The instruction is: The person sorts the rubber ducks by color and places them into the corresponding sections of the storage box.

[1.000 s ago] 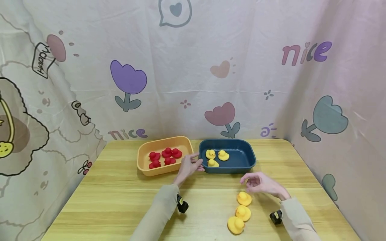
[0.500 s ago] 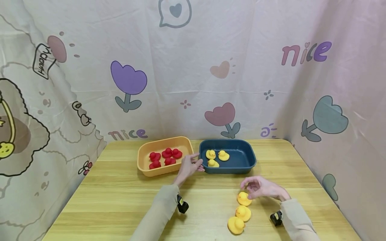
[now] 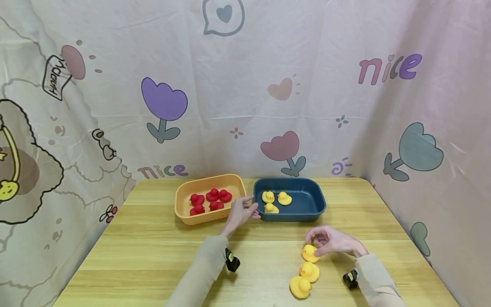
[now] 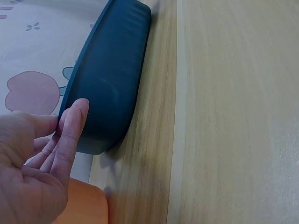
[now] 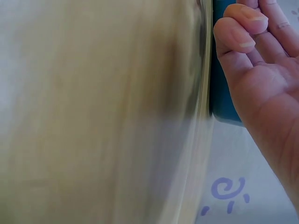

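At the near left corner of the blue plastic bin [image 3: 294, 216], my left hand [image 3: 238, 213] pinches the rim. In the left wrist view, the hand [image 4: 44, 158] has fingers on both sides of the bin's edge [image 4: 105, 79]. My right hand [image 3: 334, 241] is low over the farthest of three loose yellow rubber ducks, thumb overlapping that duck's [image 3: 309, 253] right side and curved fingers over its far side. The right wrist view shows the hand's [image 5: 261, 70] bent fingers, with no duck visible between them. Two more rubber ducks [image 3: 309, 272] [image 3: 300, 287] sit nearer me.
Three yellow ducks [image 3: 284, 198] sit in the blue bin's left part. Left of it stands an orange bin [image 3: 180, 204] with several red ducks [image 3: 213, 195]. Both bins stand at the back of the wooden table [image 3: 153, 264], before a printed curtain [image 3: 230, 153].
My right hand has come down and slightly toward me, from beyond the farthest loose duck to right at it. The left hand, bins and ducks have stayed in place.
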Motion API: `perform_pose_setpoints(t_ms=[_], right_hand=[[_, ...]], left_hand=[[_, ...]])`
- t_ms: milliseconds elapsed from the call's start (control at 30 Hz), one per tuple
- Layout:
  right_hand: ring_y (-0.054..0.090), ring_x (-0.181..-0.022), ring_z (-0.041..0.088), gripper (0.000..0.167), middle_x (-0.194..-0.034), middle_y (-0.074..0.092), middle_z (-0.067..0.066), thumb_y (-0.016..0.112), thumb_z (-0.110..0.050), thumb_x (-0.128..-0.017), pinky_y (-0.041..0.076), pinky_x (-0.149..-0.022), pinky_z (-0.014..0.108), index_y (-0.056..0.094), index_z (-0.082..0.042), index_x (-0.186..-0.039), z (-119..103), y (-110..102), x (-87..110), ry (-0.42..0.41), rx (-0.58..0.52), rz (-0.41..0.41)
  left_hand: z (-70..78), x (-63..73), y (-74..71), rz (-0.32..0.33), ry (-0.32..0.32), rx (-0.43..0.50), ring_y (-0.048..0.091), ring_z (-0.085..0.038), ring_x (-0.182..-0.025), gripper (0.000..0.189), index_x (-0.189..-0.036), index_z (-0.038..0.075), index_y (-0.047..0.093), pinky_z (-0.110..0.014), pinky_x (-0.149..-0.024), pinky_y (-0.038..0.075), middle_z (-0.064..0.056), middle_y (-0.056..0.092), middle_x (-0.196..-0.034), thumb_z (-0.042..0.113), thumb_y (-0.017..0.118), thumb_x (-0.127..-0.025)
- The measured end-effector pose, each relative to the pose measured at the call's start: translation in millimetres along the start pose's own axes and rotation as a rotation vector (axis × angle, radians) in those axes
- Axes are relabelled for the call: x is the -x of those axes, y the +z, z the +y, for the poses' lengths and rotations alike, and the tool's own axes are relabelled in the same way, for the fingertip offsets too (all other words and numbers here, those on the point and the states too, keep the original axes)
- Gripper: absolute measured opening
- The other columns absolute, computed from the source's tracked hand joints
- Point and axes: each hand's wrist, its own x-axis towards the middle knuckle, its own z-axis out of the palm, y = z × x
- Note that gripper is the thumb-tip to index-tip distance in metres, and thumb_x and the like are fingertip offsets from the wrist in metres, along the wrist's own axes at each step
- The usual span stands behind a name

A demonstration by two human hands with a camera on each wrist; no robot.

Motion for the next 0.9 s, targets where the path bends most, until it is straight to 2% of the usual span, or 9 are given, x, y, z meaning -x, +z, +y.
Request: perform_pose_setpoints(t_ms=[200, 533, 633, 733, 800, 900], right_hand=[[0.05, -0.075, -0.001, 0.041, -0.085, 0.04, 0.045, 0.073, 0.004, -0.082, 0.046, -0.065, 0.008, 0.055, 0.017, -0.116, 0, 0, -1.3, 0.018, 0.011, 0.005], [0.048, -0.072, 0.0, 0.037, -0.085, 0.045, 0.041, 0.075, 0.002, -0.082, 0.042, -0.06, 0.011, 0.059, 0.014, -0.113, -2, 2, -3.6, 0.043, 0.037, 0.004], [0.049, -0.072, -0.001, 0.036, -0.081, 0.05, 0.032, 0.075, 0.002, -0.083, 0.043, -0.06, 0.011, 0.059, 0.014, -0.113, -3, 2, -3.6, 0.046, 0.038, 0.004], [0.049, -0.072, -0.001, 0.035, -0.081, 0.056, 0.012, 0.074, 0.003, -0.083, 0.042, -0.059, 0.011, 0.06, 0.014, -0.112, -3, 2, -3.6, 0.046, 0.041, 0.007], [0.048, -0.071, -0.001, 0.034, -0.083, 0.057, 0.001, 0.074, 0.003, -0.083, 0.041, -0.058, 0.011, 0.06, 0.013, -0.112, -3, 2, -3.7, 0.044, 0.044, 0.008], [0.048, -0.071, -0.001, 0.034, -0.085, 0.056, -0.005, 0.074, 0.003, -0.083, 0.042, -0.059, 0.011, 0.061, 0.013, -0.113, -3, 2, -3.9, 0.037, 0.047, 0.01]], left_hand=[[0.6, -0.2, 0.7, 0.002, -0.01, 0.003, 0.077, -0.034, -0.072, 0.049, -0.144, -0.009, 0.048, -0.049, -0.074, 0.064, -0.028, 0.075, -0.09, 0.004, 0.061, -0.099], [-0.8, 0.7, 0.0, -0.002, -0.006, 0.009, 0.076, -0.039, -0.075, 0.049, -0.144, -0.01, 0.047, -0.049, -0.074, 0.064, -0.029, 0.074, -0.09, 0.003, 0.06, -0.099], [-0.9, 0.3, 0.2, -0.008, -0.021, 0.004, 0.076, -0.038, -0.076, 0.05, -0.145, -0.009, 0.046, -0.048, -0.075, 0.064, -0.028, 0.075, -0.091, 0.005, 0.061, -0.099], [-1.9, 0.0, 0.5, -0.009, -0.021, 0.002, 0.077, -0.037, -0.076, 0.05, -0.145, -0.009, 0.046, -0.047, -0.075, 0.064, -0.027, 0.075, -0.09, 0.005, 0.061, -0.099], [7.7, 4.7, -0.6, -0.016, -0.024, 0.007, 0.076, -0.041, -0.079, 0.05, -0.145, -0.01, 0.046, -0.05, -0.078, 0.063, -0.03, 0.074, -0.092, 0.005, 0.061, -0.099], [12.8, 6.5, -0.8, -0.023, -0.023, 0.01, 0.073, -0.047, -0.082, 0.05, -0.144, -0.012, 0.045, -0.055, -0.08, 0.061, -0.034, 0.072, -0.093, 0.003, 0.06, -0.099]])
